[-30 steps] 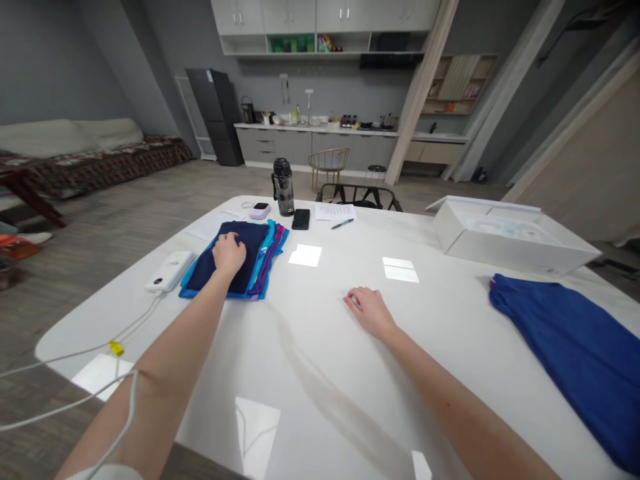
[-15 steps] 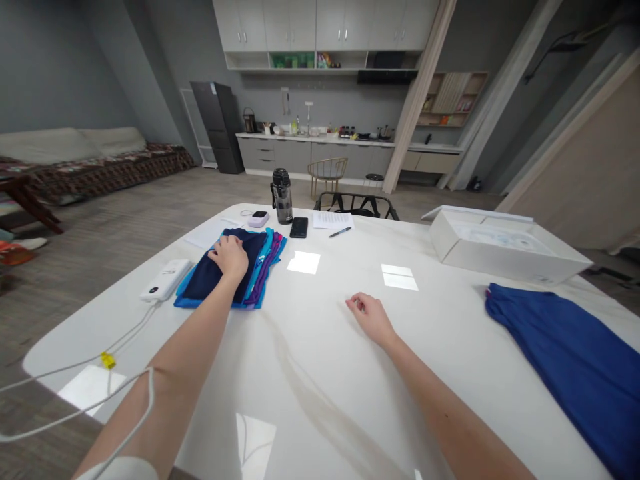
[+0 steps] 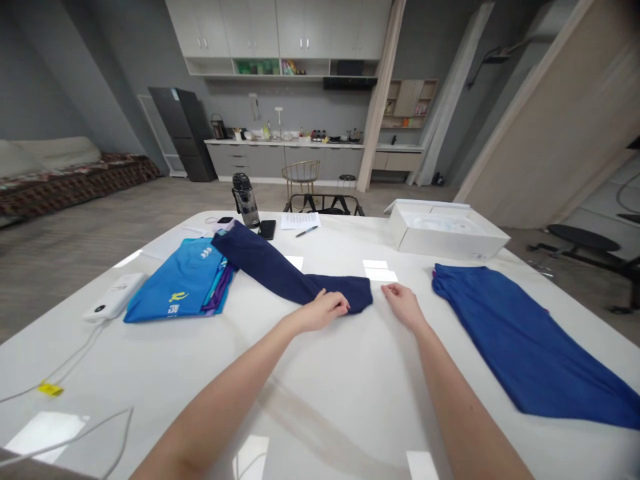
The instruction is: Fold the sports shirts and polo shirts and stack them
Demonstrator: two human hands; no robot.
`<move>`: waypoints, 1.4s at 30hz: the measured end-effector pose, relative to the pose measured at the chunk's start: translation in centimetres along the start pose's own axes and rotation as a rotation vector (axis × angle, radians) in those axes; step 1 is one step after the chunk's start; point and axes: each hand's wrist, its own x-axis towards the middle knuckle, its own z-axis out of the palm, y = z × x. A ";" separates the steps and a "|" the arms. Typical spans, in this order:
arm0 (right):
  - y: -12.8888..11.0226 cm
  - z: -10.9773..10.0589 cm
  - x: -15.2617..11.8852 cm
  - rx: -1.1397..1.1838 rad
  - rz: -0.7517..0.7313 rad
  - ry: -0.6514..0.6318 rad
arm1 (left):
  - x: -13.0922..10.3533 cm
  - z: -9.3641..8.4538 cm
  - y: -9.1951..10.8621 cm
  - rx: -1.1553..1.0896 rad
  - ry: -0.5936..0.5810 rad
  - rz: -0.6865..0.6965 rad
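Observation:
A navy garment (image 3: 273,263), perhaps trousers, stretches in a long bent strip from the clothes pile to mid-table. My left hand (image 3: 323,311) is closed on its lower edge near the right end. Just beyond that end, my right hand (image 3: 404,307) hovers with curled fingers and nothing visible in them; it does not touch the cloth. At the left lies the pile of folded clothes, topped by a bright blue T-shirt (image 3: 175,283) with small yellow and white prints. Purple and teal edges show beneath it. To the right, blue trousers (image 3: 525,340) are spread on the table.
An open white box (image 3: 445,240) stands at the back right of the white table (image 3: 320,400). A water bottle (image 3: 246,200), phone (image 3: 267,229), paper (image 3: 300,221) and pen (image 3: 307,231) lie toward the back. A power bank (image 3: 115,297) with cables is at the left.
My left hand has pulled the navy garment off the pile rightward, unfolding it and baring the blue T-shirt. My right hand has come alongside its end. The view has turned right.

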 end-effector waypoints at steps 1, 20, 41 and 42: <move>0.1 -0.3 0.2 0.031 -0.004 -0.004 | 0.1 1.1 1.3 -0.058 -0.119 0.055; -10.6 2.3 -6.1 -0.182 0.097 -1.133 | 3.5 0.7 -4.8 0.311 0.255 -0.495; -10.4 1.3 -5.3 -0.002 -0.018 -1.305 | 4.7 -0.1 -2.7 -1.198 0.611 -0.278; -10.1 1.0 -5.1 -0.001 -0.006 -1.296 | 4.8 -0.3 -3.0 -1.296 0.610 -0.330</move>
